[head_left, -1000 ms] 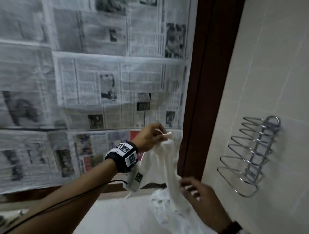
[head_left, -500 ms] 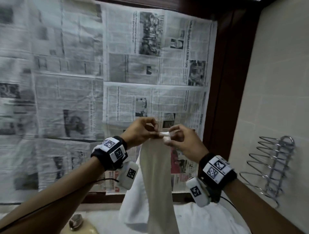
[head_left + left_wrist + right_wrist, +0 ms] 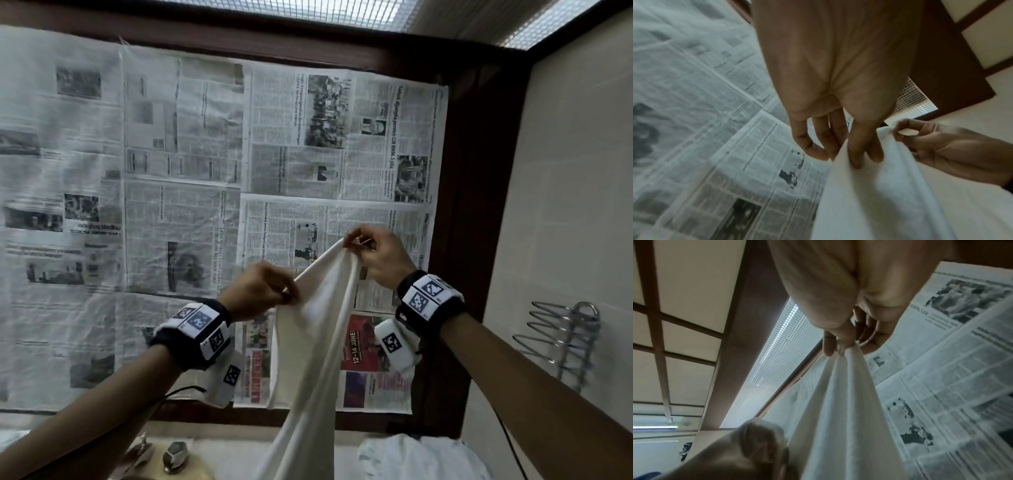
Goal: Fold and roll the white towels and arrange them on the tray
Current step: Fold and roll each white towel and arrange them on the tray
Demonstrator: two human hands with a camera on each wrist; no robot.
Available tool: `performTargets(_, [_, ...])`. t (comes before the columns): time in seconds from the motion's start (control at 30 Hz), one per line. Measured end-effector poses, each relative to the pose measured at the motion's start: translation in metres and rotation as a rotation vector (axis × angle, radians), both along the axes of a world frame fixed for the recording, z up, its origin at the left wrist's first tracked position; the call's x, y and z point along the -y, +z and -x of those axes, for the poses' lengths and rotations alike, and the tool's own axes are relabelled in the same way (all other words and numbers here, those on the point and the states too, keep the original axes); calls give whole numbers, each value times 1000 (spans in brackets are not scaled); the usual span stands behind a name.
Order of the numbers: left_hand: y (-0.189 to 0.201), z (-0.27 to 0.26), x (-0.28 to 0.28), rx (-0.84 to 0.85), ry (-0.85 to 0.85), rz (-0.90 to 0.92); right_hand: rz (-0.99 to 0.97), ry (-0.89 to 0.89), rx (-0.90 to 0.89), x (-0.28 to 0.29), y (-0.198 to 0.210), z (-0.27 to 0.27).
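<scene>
Right fingers (image 3: 830, 344): the upper corner of the white towel (image 3: 318, 325) is pinched between thumb and fingertips, with the cloth bunched at the pinch.
Left fingers (image 3: 857, 151): the towel's top edge, lower and to the left of the corner, is nipped between thumb and curled fingers.
Right hand (image 3: 376, 260): it is raised highest, wrist bent, knuckles toward the newspaper-covered window (image 3: 219, 205).
Left hand (image 3: 260, 291): it is held just below and beside the right one, with the forearm angled up from the lower left.
Towel: it is held in the air, hanging in long folds from both hands down toward the tabletop (image 3: 239, 445), out of frame at the bottom.
Other cloth: a heap of white fabric (image 3: 421, 459) is seen at the tabletop's far right edge.
Tray: none is seen in these views.
Step in hand: the towel is judged to be being opened along its top edge, ahead of the first fold.
Next move: the hands probably need to be drawn apart until the edge is taut, then the cloth laid flat.
</scene>
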State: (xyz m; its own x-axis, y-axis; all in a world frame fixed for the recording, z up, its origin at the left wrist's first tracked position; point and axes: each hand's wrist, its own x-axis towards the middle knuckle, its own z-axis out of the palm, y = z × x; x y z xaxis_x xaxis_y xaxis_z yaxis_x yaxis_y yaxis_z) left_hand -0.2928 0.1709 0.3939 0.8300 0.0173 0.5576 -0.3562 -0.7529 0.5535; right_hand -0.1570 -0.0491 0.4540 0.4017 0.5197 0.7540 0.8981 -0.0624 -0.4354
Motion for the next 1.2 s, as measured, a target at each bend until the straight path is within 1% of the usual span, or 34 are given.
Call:
performTargets(0.1, [7, 7, -3, -30, 131, -179, 57, -37, 70, 12, 18, -11])
performTargets(0.17, [7, 9, 0, -89, 222, -295, 94, -101, 99, 23, 26, -20])
performTargets(0.2, [5, 10, 1, -115, 256, -321, 109, -138, 117, 29, 29, -24])
performTargets(0.37, [4, 14, 4, -150, 360, -272, 151, -247, 183, 54, 26, -31])
performTargets(0.5, [10, 14, 11, -172, 461, -307, 199, -326, 175, 66, 18, -39])
performTargets(0.63, [27, 14, 17, -141, 503, -316, 137, -417, 135, 82, 23, -39])
performTargets(0.7, [37, 12, 23, -162, 491, -321, 103, -442, 108, 88, 24, -38])
performTargets(0.73, [42, 11, 28, -185, 472, -295, 85, -452, 90, 90, 25, -38])
performTargets(0.77, [46, 9, 33, -209, 448, -226, 68, -458, 62, 92, 26, -38])
performTargets(0.87, [57, 6, 47, -249, 362, 66, 71, -436, -94, 99, 31, -36])
performTargets(0.97, [64, 6, 65, -279, 224, 300, 83, -370, -245, 94, 31, -30])
performTargets(1.07, [66, 2, 83, -230, 156, 498, 37, -286, -324, 82, 26, -20])
performTargets(1.13, [67, -3, 95, -167, 159, 583, -4, -216, -329, 74, 24, -14])
performTargets(1.2, [69, -7, 105, -145, 143, 653, -60, -152, -352, 68, 23, -8])
